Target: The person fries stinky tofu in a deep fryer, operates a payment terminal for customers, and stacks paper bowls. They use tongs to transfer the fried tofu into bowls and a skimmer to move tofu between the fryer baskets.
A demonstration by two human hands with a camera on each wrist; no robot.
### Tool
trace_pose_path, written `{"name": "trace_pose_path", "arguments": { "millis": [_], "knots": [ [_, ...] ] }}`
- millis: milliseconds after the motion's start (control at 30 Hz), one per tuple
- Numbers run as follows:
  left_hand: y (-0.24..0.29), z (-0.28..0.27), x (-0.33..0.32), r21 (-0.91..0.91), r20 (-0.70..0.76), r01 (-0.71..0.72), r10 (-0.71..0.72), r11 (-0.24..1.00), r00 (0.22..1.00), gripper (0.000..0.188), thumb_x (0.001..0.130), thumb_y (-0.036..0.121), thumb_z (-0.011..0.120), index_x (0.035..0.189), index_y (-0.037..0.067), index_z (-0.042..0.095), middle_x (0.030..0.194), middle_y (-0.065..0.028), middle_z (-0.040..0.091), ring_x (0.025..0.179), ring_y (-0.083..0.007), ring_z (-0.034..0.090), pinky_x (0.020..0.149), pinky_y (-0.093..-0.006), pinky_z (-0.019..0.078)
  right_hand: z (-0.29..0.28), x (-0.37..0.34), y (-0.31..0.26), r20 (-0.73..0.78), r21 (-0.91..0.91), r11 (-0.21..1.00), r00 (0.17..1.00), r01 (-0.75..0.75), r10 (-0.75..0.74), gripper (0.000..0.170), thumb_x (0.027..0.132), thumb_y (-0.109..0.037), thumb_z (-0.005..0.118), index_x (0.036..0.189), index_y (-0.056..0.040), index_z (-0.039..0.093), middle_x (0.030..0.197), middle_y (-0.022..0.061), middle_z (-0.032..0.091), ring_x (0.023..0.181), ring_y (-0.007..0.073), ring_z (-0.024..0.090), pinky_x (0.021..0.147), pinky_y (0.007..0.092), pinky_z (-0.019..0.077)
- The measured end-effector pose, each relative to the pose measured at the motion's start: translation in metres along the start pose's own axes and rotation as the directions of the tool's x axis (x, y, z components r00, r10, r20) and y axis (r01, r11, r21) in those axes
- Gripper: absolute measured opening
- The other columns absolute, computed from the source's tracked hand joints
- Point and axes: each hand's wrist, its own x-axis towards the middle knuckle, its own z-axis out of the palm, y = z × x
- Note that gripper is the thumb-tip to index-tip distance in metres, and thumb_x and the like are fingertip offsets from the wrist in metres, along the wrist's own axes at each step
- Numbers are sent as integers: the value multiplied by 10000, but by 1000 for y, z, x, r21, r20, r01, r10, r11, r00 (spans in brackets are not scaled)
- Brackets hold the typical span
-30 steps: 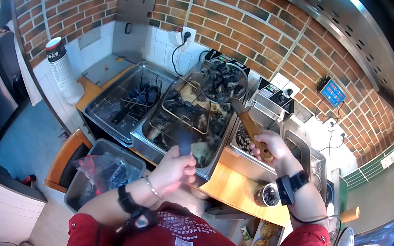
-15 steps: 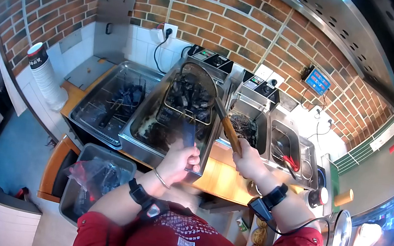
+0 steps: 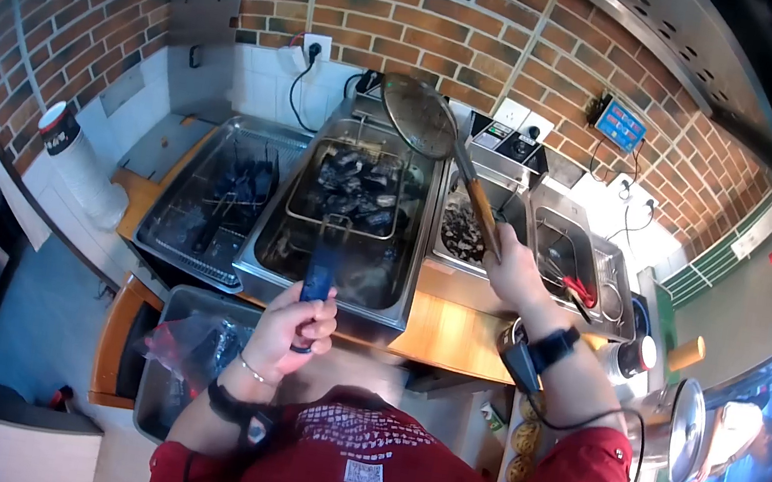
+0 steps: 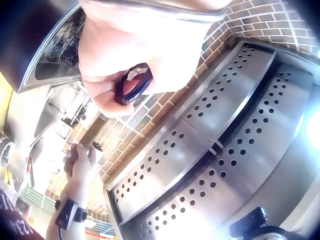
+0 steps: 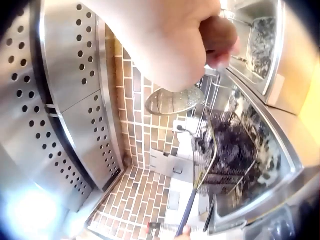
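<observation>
My left hand (image 3: 291, 331) grips the blue handle (image 3: 320, 271) of a wire fry basket (image 3: 400, 194). Dark, glossy pieces (image 3: 354, 185) fill much of that basket, which is over the middle fryer (image 3: 323, 303). With my right hand (image 3: 516, 274) I hold the wooden handle (image 3: 481, 213) of a round mesh skimmer (image 3: 418, 117). Its mesh is up behind the basket, tilted, with no pile of pieces in it. In the right wrist view the skimmer (image 5: 175, 101) shows beside the loaded basket. The left wrist view shows my fingers curled round the handle's end (image 4: 134, 84).
Left of the fryer is a metal tray (image 3: 172, 233) with another basket (image 3: 252, 178). Small dark pieces fill the fryer well on the right (image 3: 463, 227). A grey bin (image 3: 162, 397) stands below, and stacked paper cups (image 3: 86, 164) lean at far left. A perforated metal hood (image 4: 200, 165) hangs overhead.
The skimmer was heaped with dark pieces, then tipped over the basket; now it is raised at the back, emptied. The basket holds more pieces. My left hand has shifted left and slightly down.
</observation>
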Motion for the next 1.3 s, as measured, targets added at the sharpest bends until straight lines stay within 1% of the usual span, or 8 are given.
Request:
{"name": "trace_pose_path", "arguments": {
  "millis": [100,167,267,433,533,867,967,1300],
  "knots": [
    [1,12,-16,36,-26,-55,56,998,998,215,899,71,515,1109,27,523,750,16,449,550,-56,393,473,-215,341,14,29,18,73,-117,993,996,-35,44,303,810,-81,520,1089,20,458,806,292,629,823,439,628,743,500,506],
    [6,12,-20,56,-25,-70,72,996,997,221,898,72,516,1113,23,523,755,13,453,552,-58,396,471,-216,347,29,53,30,190,-320,947,981,26,38,309,811,-73,509,1099,29,464,860,267,651,833,400,651,741,476,524],
    [9,16,-28,44,-66,-77,80,996,995,237,890,68,512,1122,20,516,758,5,451,558,-60,405,471,-224,363,47,84,28,283,-427,901,958,75,54,304,820,-72,499,1108,21,471,918,236,662,868,374,661,748,450,534],
    [10,18,-37,85,-136,-65,77,994,988,261,881,44,497,1141,47,507,766,-9,452,566,-74,404,486,-246,378,77,127,37,267,-516,822,957,241,-113,307,899,-88,447,1192,4,448,1008,208,646,917,331,659,768,411,536],
    [11,16,-38,70,-126,-51,60,996,990,271,890,28,488,1156,76,508,776,-12,462,574,-83,398,503,-261,369,73,138,31,364,-558,775,927,298,-94,338,902,-100,452,1228,-10,442,1038,200,638,920,326,660,770,401,535],
    [17,21,-42,90,-147,-48,61,995,987,293,889,59,506,1180,41,487,757,-6,432,556,-70,387,475,-242,366,29,127,26,410,-500,839,912,217,9,259,846,-105,495,1071,-64,616,958,187,677,926,326,659,794,409,527],
    [20,22,-44,113,-129,-50,65,992,990,316,885,79,519,1189,8,473,758,-7,420,538,-61,383,447,-230,378,12,126,22,474,-502,842,877,197,77,305,801,-65,529,1082,-9,632,1018,191,671,953,331,657,811,406,533],
    [23,36,-62,123,-197,-37,61,992,979,350,874,85,544,1197,-19,460,765,-23,426,524,-60,374,417,-222,360,50,122,21,339,-283,959,936,7,93,314,844,-124,518,1138,-17,528,963,234,659,947,379,636,845,434,507]
  ]
}}
